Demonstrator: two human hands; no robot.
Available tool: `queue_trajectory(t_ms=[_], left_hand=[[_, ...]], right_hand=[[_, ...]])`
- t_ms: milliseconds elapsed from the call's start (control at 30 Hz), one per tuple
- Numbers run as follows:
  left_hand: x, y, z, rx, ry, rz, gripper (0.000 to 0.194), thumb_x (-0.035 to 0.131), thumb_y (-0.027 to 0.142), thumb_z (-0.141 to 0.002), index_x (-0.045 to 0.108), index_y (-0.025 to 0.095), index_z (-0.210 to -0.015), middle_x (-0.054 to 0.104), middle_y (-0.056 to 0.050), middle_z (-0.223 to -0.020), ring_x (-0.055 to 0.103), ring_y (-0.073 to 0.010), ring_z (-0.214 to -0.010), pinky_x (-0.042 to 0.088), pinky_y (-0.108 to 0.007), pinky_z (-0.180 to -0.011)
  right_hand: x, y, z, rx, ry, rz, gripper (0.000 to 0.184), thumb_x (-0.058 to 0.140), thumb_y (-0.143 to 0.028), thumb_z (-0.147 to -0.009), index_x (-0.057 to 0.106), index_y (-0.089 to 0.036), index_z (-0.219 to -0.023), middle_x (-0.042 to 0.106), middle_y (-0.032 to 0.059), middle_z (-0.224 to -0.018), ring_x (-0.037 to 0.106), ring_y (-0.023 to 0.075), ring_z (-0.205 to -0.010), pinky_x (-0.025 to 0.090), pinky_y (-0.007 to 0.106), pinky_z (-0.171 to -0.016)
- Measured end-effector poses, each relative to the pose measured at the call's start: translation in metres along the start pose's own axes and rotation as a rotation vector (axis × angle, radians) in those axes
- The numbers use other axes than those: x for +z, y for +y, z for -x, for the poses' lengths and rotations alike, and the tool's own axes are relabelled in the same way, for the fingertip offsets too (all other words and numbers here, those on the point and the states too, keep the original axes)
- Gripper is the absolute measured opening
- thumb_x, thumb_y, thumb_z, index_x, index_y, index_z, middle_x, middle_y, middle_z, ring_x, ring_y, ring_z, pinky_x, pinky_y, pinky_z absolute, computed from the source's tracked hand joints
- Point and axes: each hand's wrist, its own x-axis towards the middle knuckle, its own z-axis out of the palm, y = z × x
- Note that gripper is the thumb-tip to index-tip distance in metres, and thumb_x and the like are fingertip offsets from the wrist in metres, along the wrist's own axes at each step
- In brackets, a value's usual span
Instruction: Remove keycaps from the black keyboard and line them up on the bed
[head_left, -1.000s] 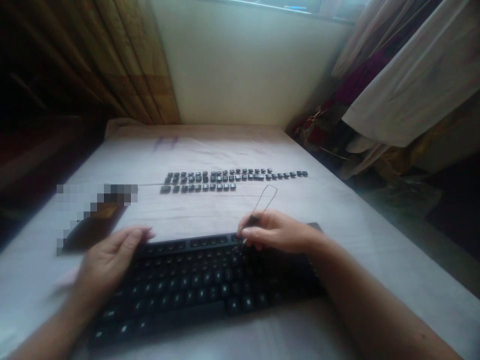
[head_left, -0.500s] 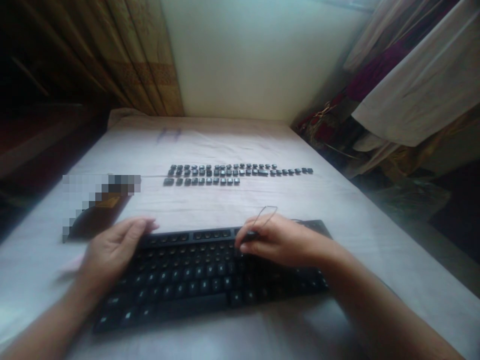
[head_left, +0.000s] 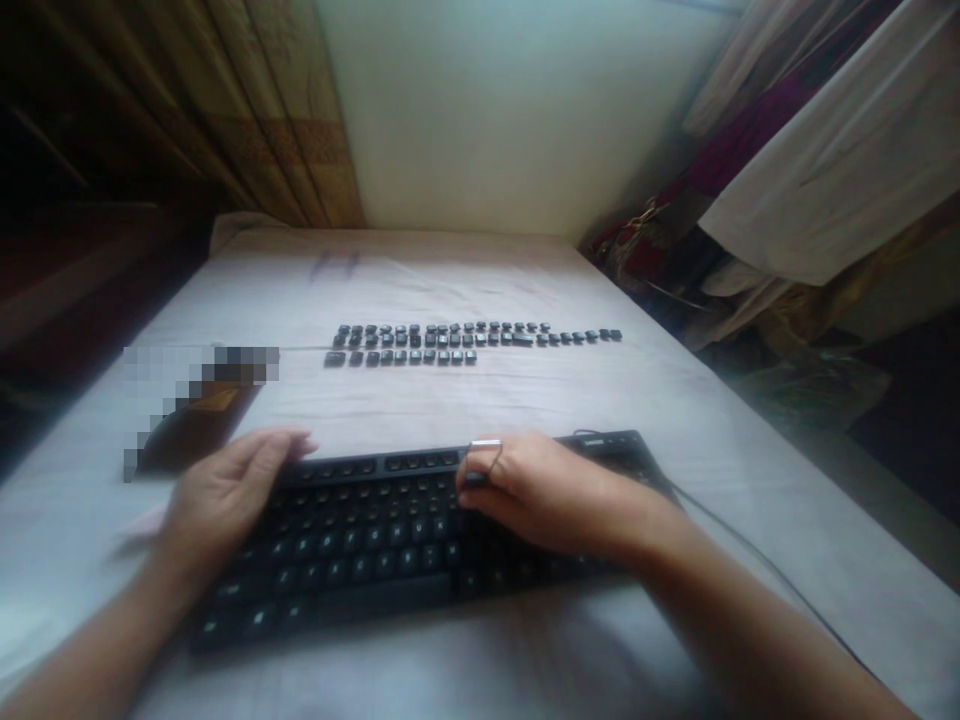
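A black keyboard [head_left: 375, 600] lies on the pale sheet in front of me. Its upper rows show bare key sockets, while lettered keycaps sit in the lower rows. My left hand [head_left: 232, 480] is closed about its back left corner, thumb against the fingers. Over the back middle of the keyboard, my right hand [head_left: 525, 485] pinches a wire keycap puller [head_left: 484, 455], its thin loop standing up above the fingers. The puller's lower end is hidden, so I cannot tell whether a keycap is in it.
Loose black keycaps [head_left: 442, 340] lie in three rows beyond the keyboard. A dark brown object, partly pixelated [head_left: 206, 415], stands at left. The keyboard's cable [head_left: 780, 570] runs along the right. Clothes [head_left: 810, 180] hang beside the bed's right edge; a curtain [head_left: 285, 120] hangs behind.
My right hand has shifted slightly left over the keyboard, and the puller's wire loop has turned and moved left with it. My left hand stays in place.
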Motion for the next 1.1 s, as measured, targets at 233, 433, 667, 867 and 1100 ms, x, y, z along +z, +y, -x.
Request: queue_trajectory(t_ms=[233, 433, 667, 867, 1100], left_hand=[[-0.001, 0.005, 0.000, -0.010, -0.009, 0.007, 0.052, 0.049, 0.065, -0.085, 0.074, 0.021, -0.097, 0.080, -0.005, -0.095, 0.073, -0.0268, -0.097, 0.052, -0.041, -0.098], [-0.001, 0.004, 0.001, -0.010, -0.031, 0.007, 0.048, 0.050, 0.060, -0.088, 0.074, 0.020, -0.100, 0.080, -0.005, -0.099, 0.071, -0.0266, -0.102, 0.050, -0.040, -0.101], [-0.001, 0.003, 0.000, -0.015, -0.026, -0.005, 0.049, 0.050, 0.061, -0.088, 0.074, 0.020, -0.099, 0.080, -0.005, -0.098, 0.072, -0.0266, -0.101, 0.051, -0.038, -0.099], [-0.001, 0.004, 0.000, -0.007, -0.025, -0.012, 0.049, 0.049, 0.059, -0.088, 0.074, 0.019, -0.099, 0.080, -0.006, -0.099, 0.072, -0.0264, -0.102, 0.051, -0.038, -0.099], [-0.003, 0.002, 0.000, 0.025, -0.024, -0.047, 0.046, 0.049, 0.059, -0.088, 0.075, 0.022, -0.097, 0.080, -0.004, -0.100, 0.072, -0.0262, -0.102, 0.052, -0.036, -0.097]], right_hand=[[0.006, 0.006, -0.001, -0.035, 0.027, -0.068, 0.011, 0.061, -0.016, -0.092, 0.070, -0.014, -0.087, 0.072, 0.0051, -0.082, 0.065, 0.0160, -0.074, 0.049, 0.027, -0.071], [0.013, 0.014, 0.009, -0.031, 0.174, -0.144, 0.013, 0.059, -0.017, -0.092, 0.072, -0.017, -0.092, 0.076, 0.0057, -0.087, 0.070, 0.0185, -0.083, 0.053, 0.030, -0.079], [0.015, 0.014, 0.011, -0.022, 0.202, -0.144, 0.014, 0.059, -0.018, -0.092, 0.072, -0.017, -0.092, 0.076, 0.0072, -0.089, 0.071, 0.0195, -0.085, 0.053, 0.031, -0.081], [0.016, 0.021, 0.011, 0.017, 0.220, -0.320, 0.017, 0.057, -0.023, -0.093, 0.071, -0.015, -0.090, 0.075, 0.0074, -0.084, 0.070, 0.0182, -0.079, 0.054, 0.032, -0.076], [0.011, 0.033, 0.013, 0.009, 0.372, -0.884, 0.034, 0.060, -0.048, -0.093, 0.067, -0.015, -0.087, 0.072, 0.0045, -0.077, 0.068, 0.0124, -0.068, 0.058, 0.026, -0.066]])
